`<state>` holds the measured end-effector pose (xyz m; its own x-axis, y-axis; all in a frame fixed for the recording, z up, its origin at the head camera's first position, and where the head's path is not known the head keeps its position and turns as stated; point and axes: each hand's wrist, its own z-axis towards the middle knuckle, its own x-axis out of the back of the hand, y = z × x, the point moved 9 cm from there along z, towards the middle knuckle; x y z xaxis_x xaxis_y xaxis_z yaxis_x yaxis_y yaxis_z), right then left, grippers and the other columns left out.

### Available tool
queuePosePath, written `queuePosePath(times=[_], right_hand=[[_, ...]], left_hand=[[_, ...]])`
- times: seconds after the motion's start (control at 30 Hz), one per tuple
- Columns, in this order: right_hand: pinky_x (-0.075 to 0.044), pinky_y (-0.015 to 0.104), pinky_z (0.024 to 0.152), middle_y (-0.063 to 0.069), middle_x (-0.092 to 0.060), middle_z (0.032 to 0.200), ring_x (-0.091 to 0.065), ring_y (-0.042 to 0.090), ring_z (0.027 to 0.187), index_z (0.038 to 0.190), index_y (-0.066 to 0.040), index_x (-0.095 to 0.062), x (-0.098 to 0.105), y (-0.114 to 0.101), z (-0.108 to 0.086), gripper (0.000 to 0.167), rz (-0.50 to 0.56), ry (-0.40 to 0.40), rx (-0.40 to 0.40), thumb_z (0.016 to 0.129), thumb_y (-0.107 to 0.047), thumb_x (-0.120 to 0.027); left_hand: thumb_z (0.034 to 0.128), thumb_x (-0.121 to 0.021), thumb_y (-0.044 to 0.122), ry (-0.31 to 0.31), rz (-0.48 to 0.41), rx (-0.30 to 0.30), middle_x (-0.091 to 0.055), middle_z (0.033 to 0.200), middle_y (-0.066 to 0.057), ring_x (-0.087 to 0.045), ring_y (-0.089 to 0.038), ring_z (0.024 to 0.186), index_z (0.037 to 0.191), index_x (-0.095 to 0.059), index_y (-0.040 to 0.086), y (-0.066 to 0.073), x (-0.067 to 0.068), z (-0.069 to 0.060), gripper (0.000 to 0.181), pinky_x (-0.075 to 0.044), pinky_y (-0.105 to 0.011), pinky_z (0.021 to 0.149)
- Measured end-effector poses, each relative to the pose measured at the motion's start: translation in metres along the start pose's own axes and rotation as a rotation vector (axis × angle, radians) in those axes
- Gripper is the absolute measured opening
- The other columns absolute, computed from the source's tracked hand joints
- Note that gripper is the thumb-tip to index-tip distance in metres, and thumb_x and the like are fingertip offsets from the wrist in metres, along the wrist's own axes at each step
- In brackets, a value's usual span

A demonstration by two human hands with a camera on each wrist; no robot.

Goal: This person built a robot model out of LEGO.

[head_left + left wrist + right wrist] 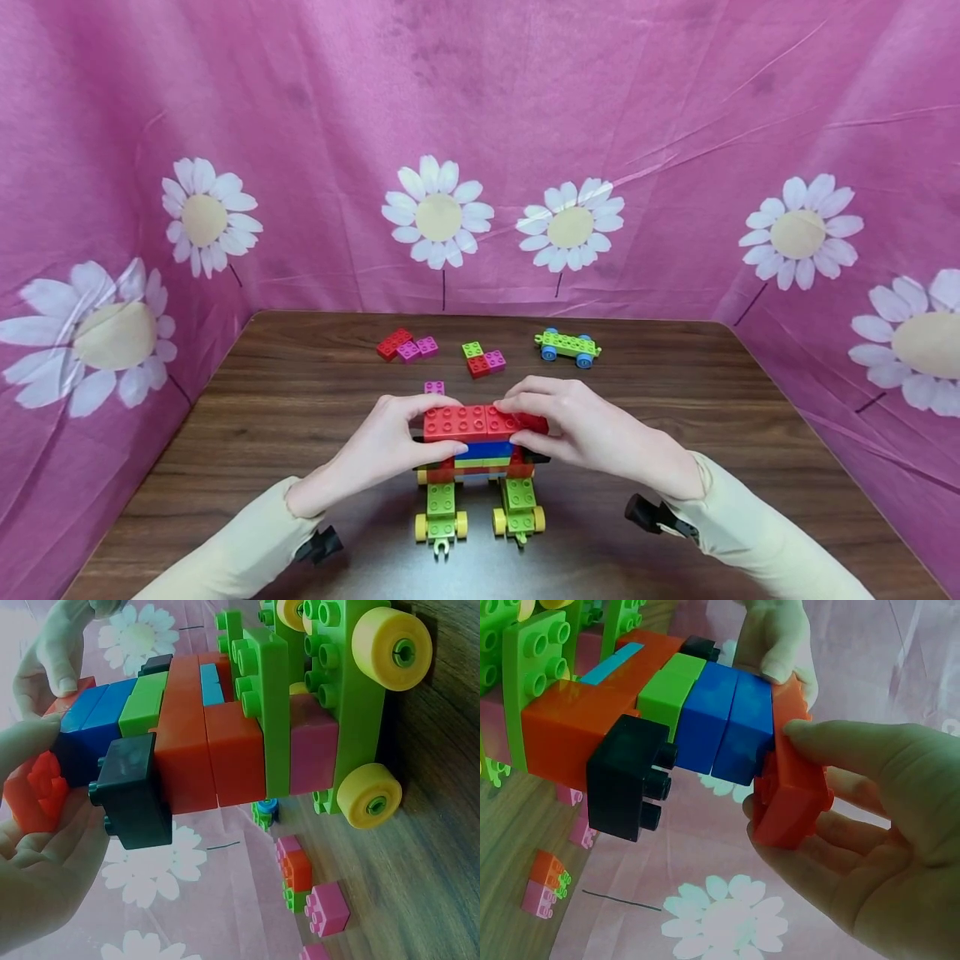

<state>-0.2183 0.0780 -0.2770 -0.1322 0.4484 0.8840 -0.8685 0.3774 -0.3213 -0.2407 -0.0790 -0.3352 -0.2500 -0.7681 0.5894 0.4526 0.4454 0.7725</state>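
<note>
Cloth (480, 100): pink, creased, printed with white daisies; hung behind and beside the table.

Table (300, 400): dark brown, wood-grained, slightly glossy.

Block model (486, 452): stands on the table between the hands, on yellow wheels (421, 527). Could roll or topple if pressed unevenly, being tall on rolling feet. Smooth plastic, boxy, studded; black bricks (135, 791) jut sideways.

Left hand (375, 446): grip clamped, thumb and fingers, on one end of the red bricks.

Right hand (585, 421): grip clamped likewise on the other end.

Red bricks (455, 423): top course, on the blue, ends overhanging. Could tip or pop loose if an unsupported end is pushed down. Glossy, hollow beneath.

Toy car (568, 343): lime plastic, studded, blue round wheels.

Loose bricks (483, 360): red, pink and lime, squarish; beyond the model.
</note>
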Motion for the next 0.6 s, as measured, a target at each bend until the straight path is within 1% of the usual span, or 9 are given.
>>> queuePosePath(times=[0.07,0.17,0.23,0.37,0.6], right_hand=[[-0.044,0.005,0.056,0.003,-0.069,0.111,-0.053,-0.001,0.068,0.119,-0.009,-0.069,-0.0003,0.0019,0.0005,0.034,0.014,-0.019,-0.017,0.087,-0.017,-0.077],[-0.045,0.007,0.056,0.003,-0.070,0.111,-0.051,-0.002,0.067,0.119,-0.009,-0.069,-0.0004,0.0043,0.0013,0.033,0.030,-0.045,-0.042,0.087,-0.017,-0.076],[-0.045,0.008,0.055,0.003,-0.070,0.111,-0.051,-0.002,0.065,0.118,-0.009,-0.070,0.0000,0.0049,0.0020,0.033,0.034,-0.052,-0.049,0.087,-0.017,-0.076],[-0.045,0.009,0.054,0.003,-0.070,0.111,-0.052,0.001,0.063,0.118,-0.009,-0.070,0.0000,0.0055,0.0026,0.033,0.047,-0.055,-0.052,0.087,-0.017,-0.076],[-0.048,0.012,0.054,0.003,-0.070,0.112,-0.051,-0.002,0.067,0.118,-0.009,-0.070,-0.0012,0.0061,0.0031,0.033,0.054,-0.065,-0.062,0.087,-0.017,-0.076]], left_hand=[[0.0824,-0.080,0.035,-0.002,0.000,0.001,-0.077,0.097,0.003,-0.062,-0.002,0.080,0.115,-0.071,0.017,-0.0001,-0.0002,0.0002,0.038,-0.056,-0.032,0.072],[0.0826,-0.080,0.035,-0.005,-0.001,0.004,-0.077,0.099,0.002,-0.063,-0.002,0.081,0.115,-0.071,0.018,-0.0003,-0.0004,0.0004,0.038,-0.055,-0.028,0.072],[0.0827,-0.080,0.036,-0.005,0.001,0.005,-0.077,0.099,0.002,-0.063,-0.002,0.081,0.115,-0.071,0.017,-0.0004,-0.0001,0.0005,0.038,-0.054,-0.025,0.071],[0.0825,-0.080,0.035,-0.006,0.001,0.014,-0.077,0.099,0.002,-0.063,-0.003,0.082,0.115,-0.071,0.017,-0.0007,0.0002,0.0008,0.038,-0.053,-0.023,0.071],[0.0827,-0.080,0.035,-0.014,-0.012,0.036,-0.077,0.101,0.001,-0.065,-0.004,0.085,0.115,-0.071,0.017,-0.0023,-0.0008,0.0005,0.038,-0.053,-0.020,0.072]])
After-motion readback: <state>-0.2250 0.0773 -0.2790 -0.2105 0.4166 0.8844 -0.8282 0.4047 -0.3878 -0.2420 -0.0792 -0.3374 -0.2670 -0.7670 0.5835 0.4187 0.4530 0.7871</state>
